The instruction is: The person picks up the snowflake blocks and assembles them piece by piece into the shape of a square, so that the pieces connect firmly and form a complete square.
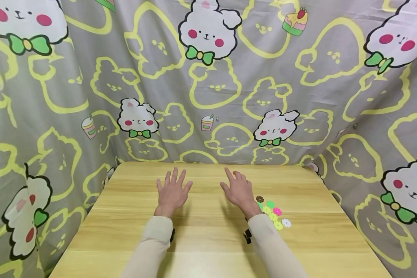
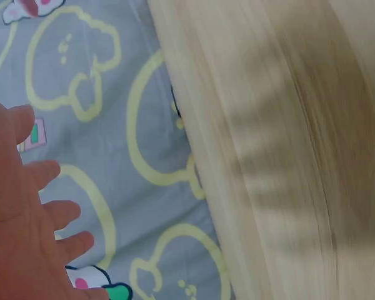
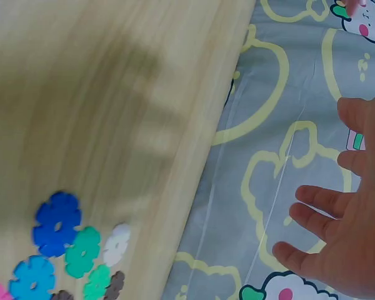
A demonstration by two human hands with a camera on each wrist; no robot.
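Hands: left (image 1: 172, 195), wide; right (image 1: 239, 192), wide, near notched flower-shaped discs (image 1: 273, 216) on grained table (image 1: 208, 247)

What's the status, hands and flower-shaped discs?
Left hand, right hand: open, empty, over wooden tabletop. Flower-shaped discs: clustered, right side. Right wrist partly blocks head view of them.

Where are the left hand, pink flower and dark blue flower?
Left hand (image 1: 173, 194): head view, back of hand.
Pink flower (image 1: 277, 211): head view, its middle.
Dark blue flower (image 3: 57, 212): right wrist view, above its hole.
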